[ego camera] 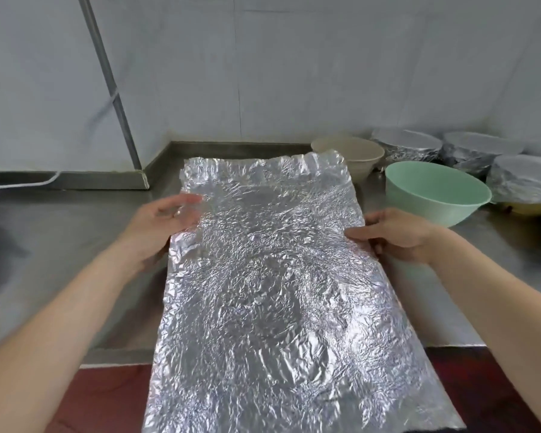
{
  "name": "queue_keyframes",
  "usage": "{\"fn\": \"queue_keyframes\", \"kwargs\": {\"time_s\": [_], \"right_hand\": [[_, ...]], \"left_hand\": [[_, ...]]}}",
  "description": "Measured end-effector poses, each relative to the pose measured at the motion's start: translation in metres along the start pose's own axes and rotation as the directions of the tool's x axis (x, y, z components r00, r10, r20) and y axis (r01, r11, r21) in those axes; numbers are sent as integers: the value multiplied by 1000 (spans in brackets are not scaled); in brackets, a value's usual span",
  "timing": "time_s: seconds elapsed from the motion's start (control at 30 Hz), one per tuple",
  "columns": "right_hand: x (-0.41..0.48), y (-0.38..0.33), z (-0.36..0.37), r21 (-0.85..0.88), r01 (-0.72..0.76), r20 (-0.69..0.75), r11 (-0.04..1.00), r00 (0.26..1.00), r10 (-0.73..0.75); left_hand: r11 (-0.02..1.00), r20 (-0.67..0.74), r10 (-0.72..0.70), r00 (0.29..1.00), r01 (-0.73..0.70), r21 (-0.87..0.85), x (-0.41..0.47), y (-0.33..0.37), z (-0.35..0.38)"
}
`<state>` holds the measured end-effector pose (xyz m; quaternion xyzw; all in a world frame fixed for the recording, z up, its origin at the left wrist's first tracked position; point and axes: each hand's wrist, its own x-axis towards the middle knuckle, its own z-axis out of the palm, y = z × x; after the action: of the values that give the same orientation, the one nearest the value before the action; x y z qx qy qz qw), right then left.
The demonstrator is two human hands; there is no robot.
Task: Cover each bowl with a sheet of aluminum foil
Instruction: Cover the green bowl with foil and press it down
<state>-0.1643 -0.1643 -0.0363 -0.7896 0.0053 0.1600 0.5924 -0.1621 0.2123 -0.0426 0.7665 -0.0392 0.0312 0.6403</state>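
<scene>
A long crinkled sheet of aluminum foil (269, 276) is held up over the steel counter, its near end hanging past the counter's front edge. My left hand (166, 223) holds its left edge with the fingers against the foil. My right hand (394, 235) pinches the right edge. An open mint-green bowl (438, 195) stands just right of the foil. Behind it sits an open beige bowl (356, 154), partly hidden by the foil's far corner.
Three foil-covered bowls (406, 145) (481, 148) (528, 179) are grouped at the back right by the wall. The steel counter (75, 232) stretches left, with a metal pole (113, 85) rising at the back left. A dark red floor (107, 398) shows below the counter's edge.
</scene>
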Motion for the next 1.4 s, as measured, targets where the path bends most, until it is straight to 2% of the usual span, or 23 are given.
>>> {"fn": "queue_keyframes", "kwargs": {"time_s": [0.1, 0.23, 0.43, 0.53, 0.6, 0.83, 0.97, 1.07, 1.23, 1.4], "right_hand": [[2, 6, 1, 41, 19, -96, 999, 995, -15], [-1, 9, 4, 174, 62, -158, 983, 987, -34], [-11, 9, 4, 56, 128, -312, 990, 944, -105], [-17, 10, 5, 81, 186, -377, 979, 915, -142], [-21, 8, 7, 132, 217, -402, 967, 904, -148], [-16, 8, 8, 52, 197, -388, 979, 907, -162], [-8, 13, 8, -6, 200, -390, 980, 902, -186], [0, 14, 6, -46, 234, -400, 971, 887, -232], [16, 21, -3, -192, 249, -297, 949, 907, -298], [26, 26, -7, -257, 220, -273, 941, 917, -290]], "left_hand": [[994, 113, 13, 993, -25, 105, -8, -1, 1], [994, 34, 50, 998, -53, 99, -14, 2, 7], [994, -30, 43, 999, -40, 99, -15, 2, 11], [995, -122, 17, 992, -5, 100, -14, -1, 13], [997, -130, -24, 991, 33, 74, -14, -2, 16], [999, -161, 5, 987, 2, 48, -15, 3, 18], [995, -203, 14, 979, 6, 97, -7, -1, 10], [988, -156, 36, 987, -13, 151, 2, -4, 3], [958, -111, -4, 994, 35, 284, 15, -6, 1], [969, -14, -110, 994, 110, 220, 19, -12, -3]]}}
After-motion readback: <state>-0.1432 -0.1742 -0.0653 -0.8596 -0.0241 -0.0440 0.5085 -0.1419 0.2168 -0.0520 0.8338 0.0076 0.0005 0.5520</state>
